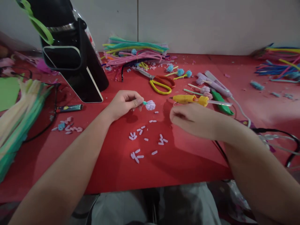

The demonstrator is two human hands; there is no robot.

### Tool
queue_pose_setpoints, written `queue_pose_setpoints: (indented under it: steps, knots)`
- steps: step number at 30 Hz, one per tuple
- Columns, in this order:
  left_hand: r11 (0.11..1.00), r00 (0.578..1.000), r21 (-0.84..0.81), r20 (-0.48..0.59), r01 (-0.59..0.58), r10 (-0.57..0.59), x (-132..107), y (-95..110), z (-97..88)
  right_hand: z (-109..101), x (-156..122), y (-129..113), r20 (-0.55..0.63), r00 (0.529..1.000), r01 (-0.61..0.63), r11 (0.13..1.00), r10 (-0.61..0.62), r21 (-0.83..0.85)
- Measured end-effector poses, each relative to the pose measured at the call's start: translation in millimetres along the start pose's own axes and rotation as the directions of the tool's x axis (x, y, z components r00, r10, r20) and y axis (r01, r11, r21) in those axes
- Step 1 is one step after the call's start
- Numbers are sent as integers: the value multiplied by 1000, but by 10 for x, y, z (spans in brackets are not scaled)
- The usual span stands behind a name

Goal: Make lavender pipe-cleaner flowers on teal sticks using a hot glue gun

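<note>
My left hand (pixel 127 101) pinches a small lilac chenille flower (pixel 150 105) by the green part at its base. The flower's puffy head points right, toward my other hand. My right hand (pixel 187 120) is curled around a yellow hot glue gun (pixel 184 99), its handle hidden by the hand. The gun's dark nozzle points left at the flower, a short gap apart from it, and a clear glue stick (pixel 220 103) sticks out of its back. Below the hands, several short lilac chenille pieces (pixel 133 136) lie scattered on the red table (pixel 112 168).
Scissors (pixel 161 82) lie behind my hands, near blue pompom stems (pixel 180 72) and pipe cleaners (pixel 136 47). A tall black bottle (pixel 77 56) stands back left. At right are a lilac corded tool (pixel 217 86) and a green object (pixel 221 103). Pale pipe cleaners (pixel 21 112) lie left.
</note>
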State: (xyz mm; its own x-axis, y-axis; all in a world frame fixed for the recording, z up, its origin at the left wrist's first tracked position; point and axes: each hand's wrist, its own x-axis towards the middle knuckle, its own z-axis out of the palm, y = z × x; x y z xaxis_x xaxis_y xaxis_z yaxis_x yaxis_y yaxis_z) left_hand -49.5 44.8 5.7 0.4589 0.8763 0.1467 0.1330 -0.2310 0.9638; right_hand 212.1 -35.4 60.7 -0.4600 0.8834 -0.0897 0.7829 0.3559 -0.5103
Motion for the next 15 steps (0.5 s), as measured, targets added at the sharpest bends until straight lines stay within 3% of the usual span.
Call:
queue_pose_setpoints:
  steps: [3, 5, 8, 10, 13, 15]
  knots:
    - [999, 1000, -35, -12, 24, -24, 10, -21, -6, -74, -309, 70, 132, 990, -34, 994, 48, -105]
    - [997, 999, -70, -15, 45, -46, 9, -16, -1, -74, -515, 171, 114, 983, -121, 976, 143, -181]
    - [991, 997, -109, -16, 71, -74, 5, 1, 10, -25, -689, 369, -69, 922, -384, 881, 381, -274]
    - [989, 996, -118, -25, 84, -88, 5, 2, 15, 37, -664, 498, -257, 865, -490, 837, 432, -244]
    - [989, 995, -128, -46, 80, -87, 12, -22, 11, 159, -444, 650, -407, 839, -433, 896, 362, -96]
    - [990, 995, -124, -59, 68, -76, 17, -44, 6, 234, -253, 710, -420, 857, -277, 954, 298, 110]
